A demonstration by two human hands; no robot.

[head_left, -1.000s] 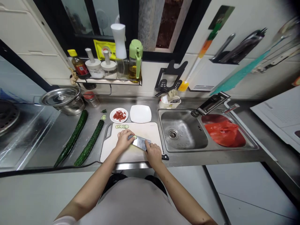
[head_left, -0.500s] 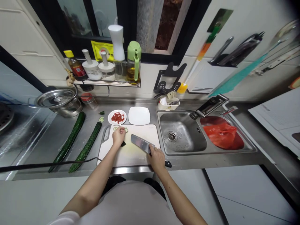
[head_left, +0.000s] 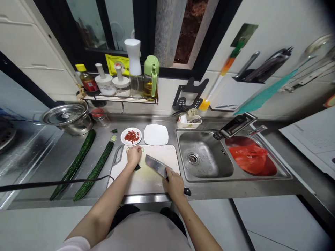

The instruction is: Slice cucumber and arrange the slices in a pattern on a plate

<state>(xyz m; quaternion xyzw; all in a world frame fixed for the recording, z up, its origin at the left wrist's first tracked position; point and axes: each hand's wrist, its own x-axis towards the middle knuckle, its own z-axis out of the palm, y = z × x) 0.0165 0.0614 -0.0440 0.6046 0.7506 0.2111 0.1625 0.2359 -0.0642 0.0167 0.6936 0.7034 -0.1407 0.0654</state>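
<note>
Steel desk (head_left: 42,174) is carrying a white cutting board (head_left: 153,187), cucumber slices (head_left: 142,149) lying near its far edge. The right hand (head_left: 175,182) is holding the knife (head_left: 156,165) in a closed grip, blade pointing toward the left hand (head_left: 134,156); a careless swing could be nicking those fingers. They are bending over some slices, hiding them; whether that grip is pinching any, I cannot tell. A black thing (head_left: 137,167) by the left wrist is defying recognition.

Shiny metal knife (head_left: 157,165), smooth plastic cutting board (head_left: 146,184), glossy metal counter (head_left: 57,150)
</note>
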